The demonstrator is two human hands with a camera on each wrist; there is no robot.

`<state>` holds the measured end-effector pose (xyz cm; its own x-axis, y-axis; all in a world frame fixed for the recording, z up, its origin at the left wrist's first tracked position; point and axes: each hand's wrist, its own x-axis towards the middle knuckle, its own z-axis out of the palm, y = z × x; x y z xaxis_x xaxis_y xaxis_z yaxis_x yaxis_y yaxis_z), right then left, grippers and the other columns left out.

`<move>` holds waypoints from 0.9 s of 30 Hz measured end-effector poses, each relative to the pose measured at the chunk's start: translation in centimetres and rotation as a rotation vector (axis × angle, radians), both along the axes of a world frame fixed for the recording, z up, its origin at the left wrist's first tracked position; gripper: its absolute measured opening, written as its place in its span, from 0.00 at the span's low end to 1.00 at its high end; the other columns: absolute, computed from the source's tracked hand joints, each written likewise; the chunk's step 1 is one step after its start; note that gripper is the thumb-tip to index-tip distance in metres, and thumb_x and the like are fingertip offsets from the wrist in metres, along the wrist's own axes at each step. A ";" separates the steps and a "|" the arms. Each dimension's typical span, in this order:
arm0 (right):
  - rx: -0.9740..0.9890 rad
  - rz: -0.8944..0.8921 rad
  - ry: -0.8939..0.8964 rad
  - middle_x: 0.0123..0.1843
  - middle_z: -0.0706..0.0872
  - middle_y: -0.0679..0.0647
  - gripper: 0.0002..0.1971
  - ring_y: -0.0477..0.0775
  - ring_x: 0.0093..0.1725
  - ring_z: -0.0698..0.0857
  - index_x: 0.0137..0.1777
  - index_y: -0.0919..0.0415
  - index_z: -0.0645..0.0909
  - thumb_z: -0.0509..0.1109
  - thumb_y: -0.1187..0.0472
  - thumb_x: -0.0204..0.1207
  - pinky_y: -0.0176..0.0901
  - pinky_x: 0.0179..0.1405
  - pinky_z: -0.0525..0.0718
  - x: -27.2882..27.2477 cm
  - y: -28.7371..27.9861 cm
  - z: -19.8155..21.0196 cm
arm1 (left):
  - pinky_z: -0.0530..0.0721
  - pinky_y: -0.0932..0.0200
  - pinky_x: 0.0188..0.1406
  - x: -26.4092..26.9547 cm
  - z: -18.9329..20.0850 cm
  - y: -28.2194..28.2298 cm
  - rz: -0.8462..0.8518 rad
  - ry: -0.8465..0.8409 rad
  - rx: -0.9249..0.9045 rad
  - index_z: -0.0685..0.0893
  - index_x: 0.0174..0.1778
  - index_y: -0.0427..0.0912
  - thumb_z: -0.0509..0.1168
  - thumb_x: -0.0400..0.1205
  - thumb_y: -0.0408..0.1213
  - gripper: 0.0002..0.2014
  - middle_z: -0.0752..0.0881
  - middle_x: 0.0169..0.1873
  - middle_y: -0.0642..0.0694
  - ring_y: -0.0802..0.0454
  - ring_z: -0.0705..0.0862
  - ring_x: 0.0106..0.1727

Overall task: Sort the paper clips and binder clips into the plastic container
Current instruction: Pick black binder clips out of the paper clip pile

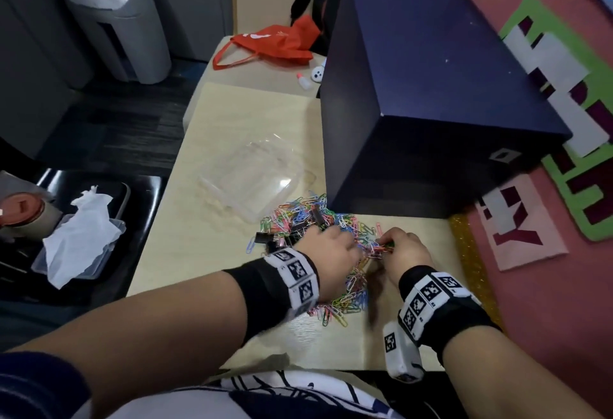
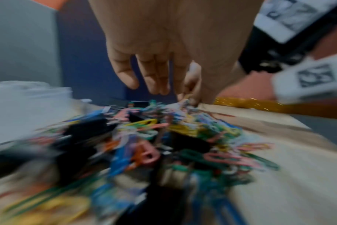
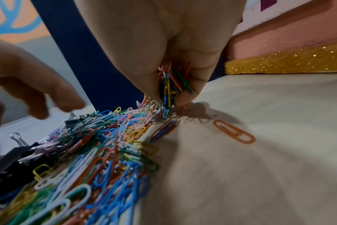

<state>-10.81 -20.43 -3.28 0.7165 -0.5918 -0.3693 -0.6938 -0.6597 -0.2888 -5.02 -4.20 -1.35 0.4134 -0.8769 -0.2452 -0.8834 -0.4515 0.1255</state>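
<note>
A heap of coloured paper clips (image 1: 331, 219) mixed with black binder clips (image 1: 295, 231) lies on the pale wooden table (image 1: 232, 120), just in front of the blue box. The clear plastic container (image 1: 255, 176) sits empty to the heap's far left. My right hand (image 1: 403, 248) grips a bunch of paper clips (image 3: 170, 85) at the heap's right edge, fingertips down on the table. My left hand (image 1: 335, 248) hovers over the heap's middle, fingers (image 2: 154, 76) hanging straight and holding nothing. Binder clips (image 3: 19, 150) also lie on the heap's left side. One orange paper clip (image 3: 234, 134) lies apart on the right.
A large dark blue box (image 1: 431, 103) stands close behind the heap. A gold glitter strip (image 1: 471, 262) and a pink board border the table's right edge. A red bag (image 1: 275, 44) and small white bottle (image 1: 305, 82) lie far back. A tray with tissue (image 1: 79, 236) sits left, off the table.
</note>
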 end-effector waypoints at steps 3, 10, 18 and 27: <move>0.012 0.021 0.002 0.61 0.76 0.56 0.13 0.54 0.45 0.77 0.59 0.52 0.78 0.63 0.67 0.78 0.37 0.47 0.73 -0.4 -0.5 0.2 | 0.71 0.38 0.65 -1.2 -1.4 -1.4 -0.047 0.007 0.157 0.59 0.81 0.42 0.77 0.66 0.58 0.52 0.69 0.73 0.41 0.40 0.69 0.72; 0.107 0.090 0.004 0.70 0.69 0.56 0.19 0.57 0.59 0.81 0.70 0.52 0.75 0.67 0.61 0.80 0.41 0.65 0.75 -0.9 -0.2 -0.5 | 0.82 0.42 0.56 0.2 -2.3 -2.4 0.086 0.058 0.147 0.74 0.68 0.41 0.70 0.78 0.38 0.23 0.77 0.61 0.42 0.40 0.75 0.60; 0.109 0.191 -0.002 0.70 0.68 0.54 0.28 0.56 0.68 0.75 0.73 0.49 0.73 0.74 0.56 0.73 0.42 0.72 0.72 -1.0 1.0 -1.3 | 0.80 0.49 0.51 1.0 -1.2 -2.5 0.008 -0.017 0.078 0.78 0.66 0.39 0.59 0.83 0.31 0.15 0.82 0.57 0.39 0.39 0.82 0.56; 0.029 0.163 0.013 0.60 0.78 0.57 0.15 0.59 0.59 0.80 0.58 0.52 0.82 0.64 0.67 0.75 0.36 0.58 0.74 0.6 1.4 0.2 | 0.83 0.48 0.50 3.0 0.0 -1.6 0.144 0.100 -0.070 0.80 0.59 0.39 0.62 0.82 0.34 0.10 0.83 0.53 0.38 0.38 0.83 0.54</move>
<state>-10.21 -19.03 -3.07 0.7974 -0.4567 -0.3944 -0.5817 -0.7555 -0.3013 -2.01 -5.84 -1.37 0.5120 -0.8271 -0.2318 -0.7920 -0.5591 0.2455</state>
